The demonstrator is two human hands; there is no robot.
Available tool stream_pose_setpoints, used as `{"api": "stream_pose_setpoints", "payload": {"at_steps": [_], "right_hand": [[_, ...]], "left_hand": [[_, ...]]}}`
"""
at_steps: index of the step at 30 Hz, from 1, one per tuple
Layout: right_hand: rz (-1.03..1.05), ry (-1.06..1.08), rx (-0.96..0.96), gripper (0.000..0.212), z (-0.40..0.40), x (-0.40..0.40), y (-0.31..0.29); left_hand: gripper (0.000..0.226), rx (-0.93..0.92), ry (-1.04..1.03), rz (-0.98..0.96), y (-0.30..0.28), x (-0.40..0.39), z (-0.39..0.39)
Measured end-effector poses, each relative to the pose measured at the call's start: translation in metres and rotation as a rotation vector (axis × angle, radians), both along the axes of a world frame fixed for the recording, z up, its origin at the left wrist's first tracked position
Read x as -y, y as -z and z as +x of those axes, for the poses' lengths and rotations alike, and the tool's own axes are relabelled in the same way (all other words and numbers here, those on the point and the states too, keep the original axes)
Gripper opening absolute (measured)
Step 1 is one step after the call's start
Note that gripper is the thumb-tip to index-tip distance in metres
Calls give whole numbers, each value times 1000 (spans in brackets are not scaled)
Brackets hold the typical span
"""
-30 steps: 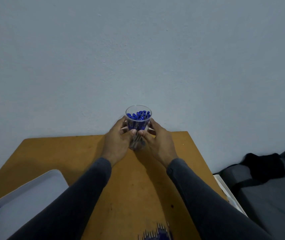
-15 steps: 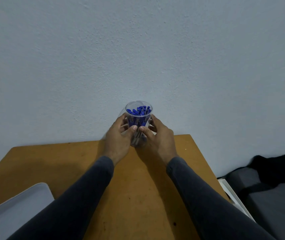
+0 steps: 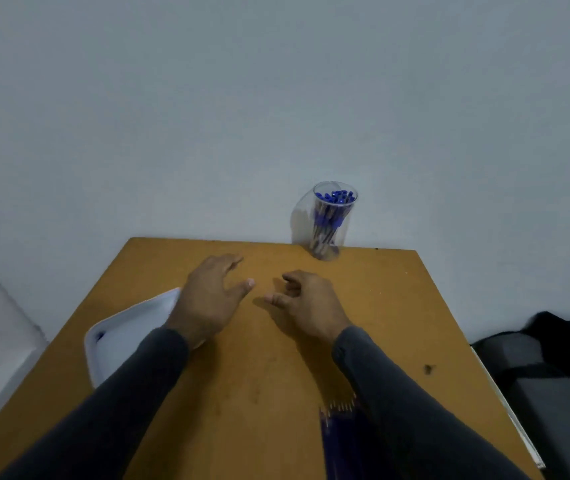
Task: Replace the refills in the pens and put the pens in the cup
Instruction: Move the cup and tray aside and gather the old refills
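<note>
A clear plastic cup [image 3: 332,223] full of several blue-capped pens stands upright at the table's far edge, against the wall. My left hand [image 3: 212,299] hovers over the table nearer to me, fingers spread and holding nothing. My right hand [image 3: 306,303] is beside it, fingers loosely curled, also holding nothing. Both hands are apart from the cup. A bundle of blue refills [image 3: 340,431] lies near the front edge, partly hidden by my right sleeve.
A white tray [image 3: 127,334] sits on the left of the brown table [image 3: 263,375], partly under my left forearm. The pale wall rises right behind the table. A dark bag [image 3: 560,344] lies off the table's right edge.
Both hands have let go of the cup and drawn back toward me. The cup stays at the far edge by the wall. The view has tilted down.
</note>
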State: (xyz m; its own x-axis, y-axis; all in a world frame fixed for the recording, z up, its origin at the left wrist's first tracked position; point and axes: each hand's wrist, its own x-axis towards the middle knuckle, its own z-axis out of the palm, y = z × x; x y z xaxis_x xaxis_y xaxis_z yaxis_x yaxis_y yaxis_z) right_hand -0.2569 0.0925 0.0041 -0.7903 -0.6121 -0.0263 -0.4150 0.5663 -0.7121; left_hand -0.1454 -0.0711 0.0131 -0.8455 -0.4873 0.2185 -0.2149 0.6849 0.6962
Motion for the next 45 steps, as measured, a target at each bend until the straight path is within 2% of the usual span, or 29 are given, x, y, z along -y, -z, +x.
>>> {"api": "stream_pose_setpoints", "payload": {"at_steps": [4,6,8,10,13,16,20,23,28,33,41,45], "right_hand": [[80,-196,2,65,54,38,1],[87,-268,-36,58,74,56,4],[91,-330,-72,66,87,71,8],[93,-376,-97,79,97,81,9],[78,-389,-73,81,110,87,6],[92,-395,-72,78,119,89,6],[90,-328,-64,83,123,87,10],[83,-270,-37,83,117,84,15],[78,-135,-45,80,84,62,17],[51,36,-69,90,35,39,20],[-25,172,-54,68,-36,23,20],[-44,203,-94,82,-53,26,21]], "left_hand": [[57,42,-226,-153,15,40,90],[63,132,-346,-215,23,55,129],[76,242,-423,-233,33,63,161],[81,292,-430,-169,45,64,185],[74,173,-371,8,53,58,202],[56,132,-371,5,53,55,206],[68,152,-350,45,60,62,203],[70,123,-335,40,55,61,191],[49,104,-259,90,45,53,141],[67,116,-127,110,42,47,68],[44,100,-11,111,26,45,-25],[49,86,26,99,25,52,-52]]}}
